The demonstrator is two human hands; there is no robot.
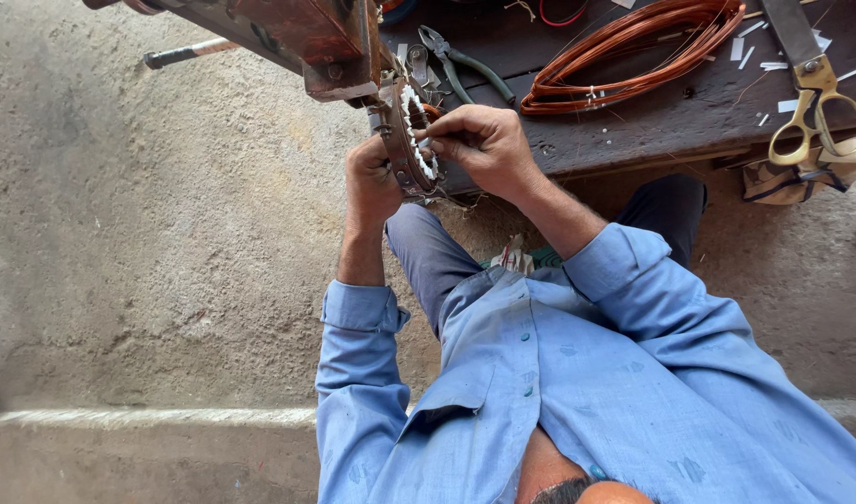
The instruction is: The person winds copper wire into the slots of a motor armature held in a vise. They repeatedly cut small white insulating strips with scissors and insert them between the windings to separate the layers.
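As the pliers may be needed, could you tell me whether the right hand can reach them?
Probably yes: the pliers lie on the bench just beyond the right hand, nothing between, though its fingers pinch the stator ring.

A dark wooden surface (670,117) fills the upper right of the frame. On it, near the top centre, lies a coil of copper wire (633,51), long and oval. Left of the coil lie pliers with green handles (465,65). At the far right edge lie scissors with brass handles (815,98), their blades pointing to the top. Small white paper strips (759,51) are scattered between the coil and the scissors. Below and left of the surface is the rough concrete floor (148,233).
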